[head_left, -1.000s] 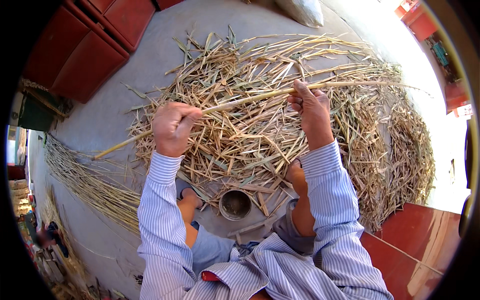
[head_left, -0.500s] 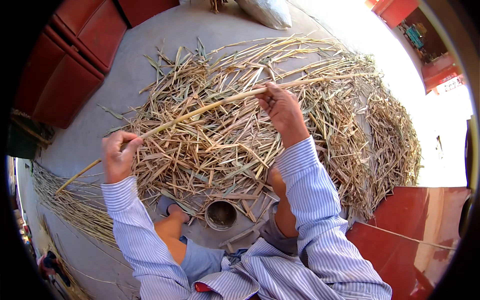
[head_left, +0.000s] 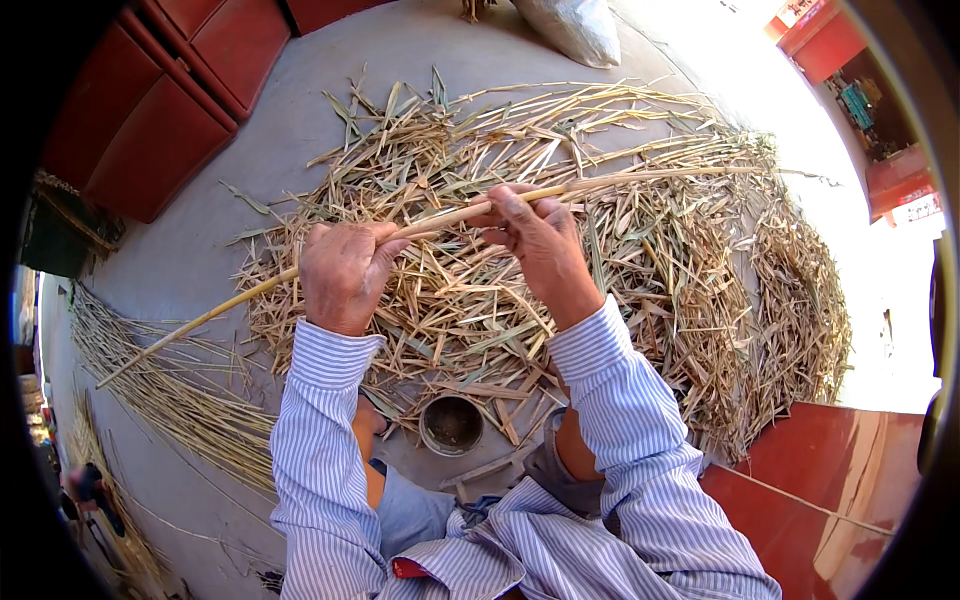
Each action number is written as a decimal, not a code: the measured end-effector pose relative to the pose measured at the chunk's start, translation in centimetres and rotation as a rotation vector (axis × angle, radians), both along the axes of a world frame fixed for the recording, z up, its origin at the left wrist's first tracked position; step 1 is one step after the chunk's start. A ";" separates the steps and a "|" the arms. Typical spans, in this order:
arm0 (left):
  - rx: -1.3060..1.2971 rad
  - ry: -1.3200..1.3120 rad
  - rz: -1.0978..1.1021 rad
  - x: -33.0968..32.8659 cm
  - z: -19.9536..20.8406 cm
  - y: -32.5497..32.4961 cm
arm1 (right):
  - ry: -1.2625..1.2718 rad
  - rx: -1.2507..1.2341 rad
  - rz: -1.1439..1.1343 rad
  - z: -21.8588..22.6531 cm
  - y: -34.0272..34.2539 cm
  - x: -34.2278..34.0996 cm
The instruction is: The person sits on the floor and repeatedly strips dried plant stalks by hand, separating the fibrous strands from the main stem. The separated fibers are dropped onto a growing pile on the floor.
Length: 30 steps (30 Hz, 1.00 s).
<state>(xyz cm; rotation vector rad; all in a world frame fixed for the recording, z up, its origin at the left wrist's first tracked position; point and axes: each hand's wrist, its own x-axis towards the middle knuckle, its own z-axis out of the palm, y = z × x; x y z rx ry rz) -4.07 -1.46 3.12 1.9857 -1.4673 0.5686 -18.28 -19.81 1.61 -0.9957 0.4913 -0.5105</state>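
Note:
A long, pale yellow reed stalk (head_left: 215, 312) slants across in front of me, its near end low at the left and its thin far end out to the right. My left hand (head_left: 345, 275) is closed around the stalk left of centre, back of the hand up. Just to the right, my right hand (head_left: 530, 235) pinches the same stalk between thumb and fingers. Beneath both hands spreads a wide heap of dry husks and leaves (head_left: 470, 290) on the floor. A small round metal tin (head_left: 451, 425) with something dark inside stands between my feet.
A bundle of thin stalks (head_left: 180, 385) lies on the floor at the left. Red padded seats (head_left: 150, 130) stand at the upper left, a whitish sack (head_left: 575, 30) at the top. A red panel (head_left: 790, 490) with a cord (head_left: 800, 500) across it is at the lower right.
My left hand has slid rightward along the stalk, closer to my right hand, from a grip farther left. The stalk now lies at a flatter slant. The whole view has shifted slightly.

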 end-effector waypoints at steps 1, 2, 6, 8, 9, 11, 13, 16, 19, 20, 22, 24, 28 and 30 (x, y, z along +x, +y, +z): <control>-0.027 -0.001 0.003 0.3 0.0 0.1 | -0.053 0.012 -0.044 -0.5 -1.1 -0.3; -0.053 -0.003 0.005 0.4 0.0 0.1 | -0.043 0.014 -0.053 -0.8 -1.5 -0.6; -0.091 0.101 -0.010 0.2 -0.5 0.3 | 0.060 0.022 -0.080 -1.4 -1.5 -0.5; -0.120 0.163 -0.016 0.2 -0.9 0.5 | 0.063 -0.011 -0.082 -1.4 -1.5 -0.7; -0.235 0.443 0.047 0.4 -0.8 0.8 | 0.060 -0.026 -0.081 -1.3 -1.4 -0.6; -0.463 1.000 0.181 1.0 -0.5 1.8 | 0.073 -0.013 -0.107 -1.6 -2.3 -0.5; -0.635 1.191 -0.012 4.2 0.2 4.1 | 0.076 -0.040 -0.111 -1.9 -3.2 -0.9; -0.671 1.070 0.044 5.5 2.0 5.7 | 0.107 -0.101 -0.146 -1.9 -4.3 -1.5; -0.301 0.491 0.308 5.9 0.7 5.7 | 0.102 -0.096 -0.135 -1.8 -4.7 -1.7; -0.108 0.146 0.367 5.6 0.3 5.5 | 0.109 -0.102 -0.138 -1.6 -4.7 -1.6; 0.086 -0.109 0.324 4.7 -0.1 4.8 | 0.097 -0.101 -0.138 -1.6 -4.7 -1.7; 0.069 0.064 0.148 3.7 -0.2 4.0 | 0.052 -0.092 -0.123 -1.4 -4.5 -1.7; 0.199 0.324 -0.036 2.2 -0.3 2.9 | 0.009 -0.064 -0.107 -1.5 -4.7 -1.7; 0.150 0.316 -0.030 2.0 -0.7 2.5 | -0.043 -0.047 -0.081 -1.5 -4.8 -2.0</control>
